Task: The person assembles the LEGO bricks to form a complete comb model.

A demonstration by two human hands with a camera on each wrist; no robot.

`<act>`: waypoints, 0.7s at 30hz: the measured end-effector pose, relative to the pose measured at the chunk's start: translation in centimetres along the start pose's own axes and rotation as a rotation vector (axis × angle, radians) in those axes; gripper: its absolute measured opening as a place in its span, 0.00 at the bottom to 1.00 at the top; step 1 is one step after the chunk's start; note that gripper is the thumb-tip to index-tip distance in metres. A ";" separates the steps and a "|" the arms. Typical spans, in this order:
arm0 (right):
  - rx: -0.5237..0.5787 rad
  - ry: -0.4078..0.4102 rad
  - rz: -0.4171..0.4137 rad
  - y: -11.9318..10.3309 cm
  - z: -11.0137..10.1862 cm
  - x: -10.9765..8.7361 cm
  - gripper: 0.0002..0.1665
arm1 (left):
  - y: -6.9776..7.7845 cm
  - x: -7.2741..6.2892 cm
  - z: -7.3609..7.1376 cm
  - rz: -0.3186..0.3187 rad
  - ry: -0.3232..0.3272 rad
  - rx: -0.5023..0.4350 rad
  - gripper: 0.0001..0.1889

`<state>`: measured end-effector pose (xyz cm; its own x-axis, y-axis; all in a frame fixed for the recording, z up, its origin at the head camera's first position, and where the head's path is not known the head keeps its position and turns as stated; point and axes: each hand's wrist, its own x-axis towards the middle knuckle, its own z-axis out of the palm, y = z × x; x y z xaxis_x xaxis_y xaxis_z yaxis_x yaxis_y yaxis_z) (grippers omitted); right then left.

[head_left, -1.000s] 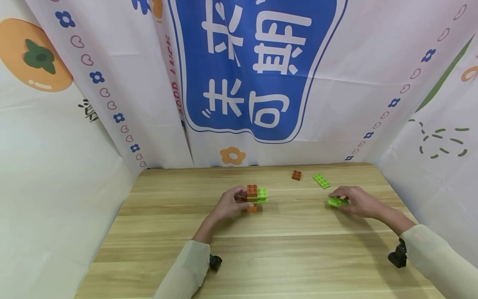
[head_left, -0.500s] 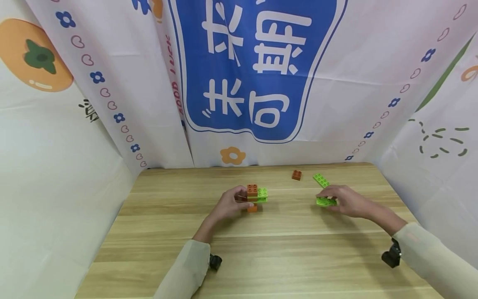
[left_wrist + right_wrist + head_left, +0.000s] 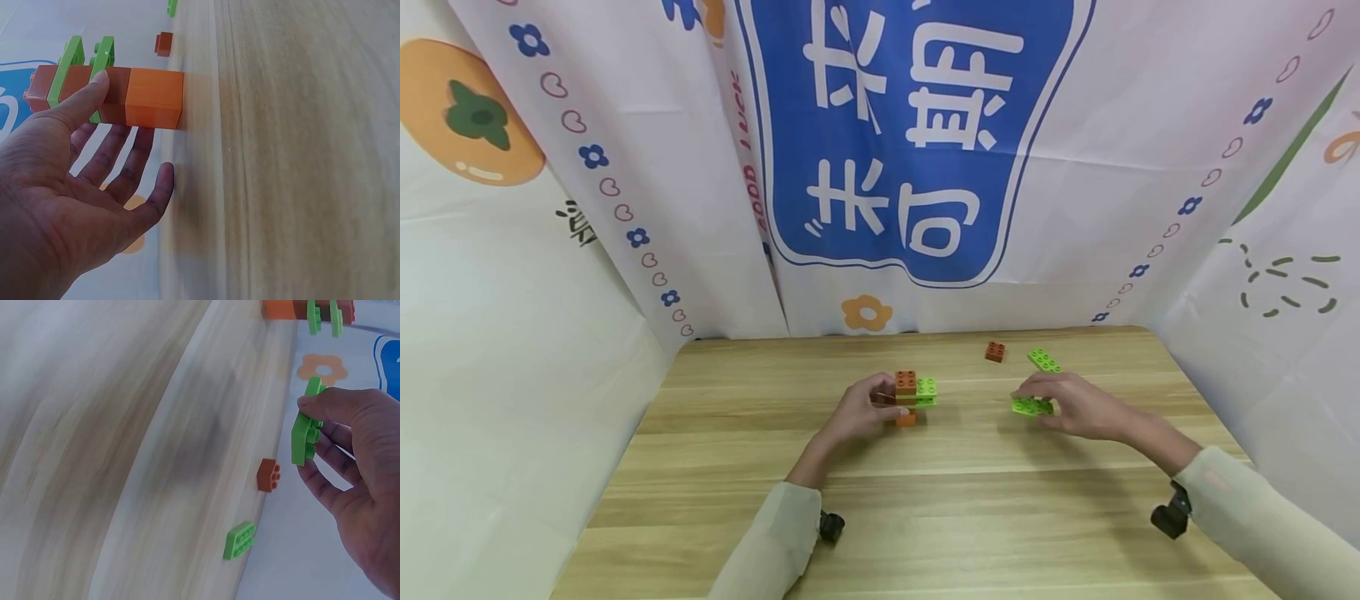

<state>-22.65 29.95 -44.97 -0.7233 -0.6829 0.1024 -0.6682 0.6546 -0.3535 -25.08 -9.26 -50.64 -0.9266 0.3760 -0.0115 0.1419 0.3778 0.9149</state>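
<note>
My left hand (image 3: 867, 408) grips a small tower of toy building bricks (image 3: 906, 385) standing on the table. Orange at its base, the tower has brown bricks higher up, with two thin green plates layered between them that jut out to the right. In the left wrist view the thumb lies along the near side of the tower (image 3: 115, 94), and the other fingers reach round behind it. My right hand (image 3: 1086, 407) pinches a flat green building brick (image 3: 1032, 407) by its edges, held above the table to the right of the tower. Its studs show in the right wrist view (image 3: 306, 431).
A brown brick (image 3: 995, 352) lies near the back edge of the wooden table (image 3: 970, 517). Beside it lies another green brick (image 3: 1043, 360), just beyond my right hand. Printed white cloth (image 3: 1075, 250) hangs behind the table and along both sides.
My right hand has moved left with the green brick, nearer to the tower. The left hand and the tower have stayed in place.
</note>
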 end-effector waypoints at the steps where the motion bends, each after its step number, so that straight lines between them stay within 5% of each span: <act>1: 0.000 0.004 -0.007 -0.2 0.0 0.1 0.27 | 0.0 0.0 0.0 0.002 0.000 0.001 0.13; 21: -0.018 0.064 -0.129 -3.0 0.0 3.3 0.28 | -0.3 0.2 -0.2 0.006 -0.003 0.005 0.14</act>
<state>-23.03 25.77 -43.59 -0.6402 -0.7402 0.2057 -0.7592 0.5686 -0.3168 -25.32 -9.46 -50.80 -0.9246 0.3809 -0.0078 0.1489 0.3803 0.9128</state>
